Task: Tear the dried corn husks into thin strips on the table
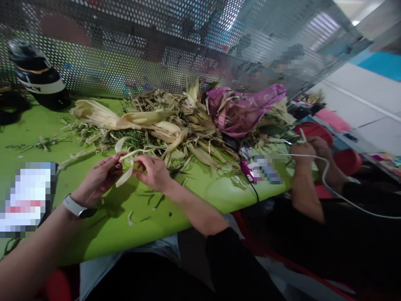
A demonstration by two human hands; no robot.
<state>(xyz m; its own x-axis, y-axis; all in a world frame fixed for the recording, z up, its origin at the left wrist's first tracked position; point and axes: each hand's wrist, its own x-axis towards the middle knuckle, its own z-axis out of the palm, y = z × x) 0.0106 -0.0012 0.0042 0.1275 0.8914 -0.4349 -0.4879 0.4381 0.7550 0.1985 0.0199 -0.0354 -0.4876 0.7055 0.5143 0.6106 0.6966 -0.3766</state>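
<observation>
My left hand (105, 175), with a watch on its wrist, pinches pale corn husk strips (124, 178) between thumb and fingers above the green table (150, 234). Close beside it, my right hand (153, 170) has its fingers curled in a pinch at the same strips. One strip runs across between the two hands; its ends curl up and hang down. Just beyond my hands lies a heap of dried corn husks (169, 129), with larger pale leaves on top and green stems underneath. Small husk scraps (130, 218) lie on the table near me.
A dark bottle (40, 79) stands at the back left, by a perforated metal screen (125, 50). A pixelated screen (26, 200) lies at left. A purple plastic bag (241, 108) rests on the husks. At right, another person's hands (305, 150) work near a white cable (327, 167).
</observation>
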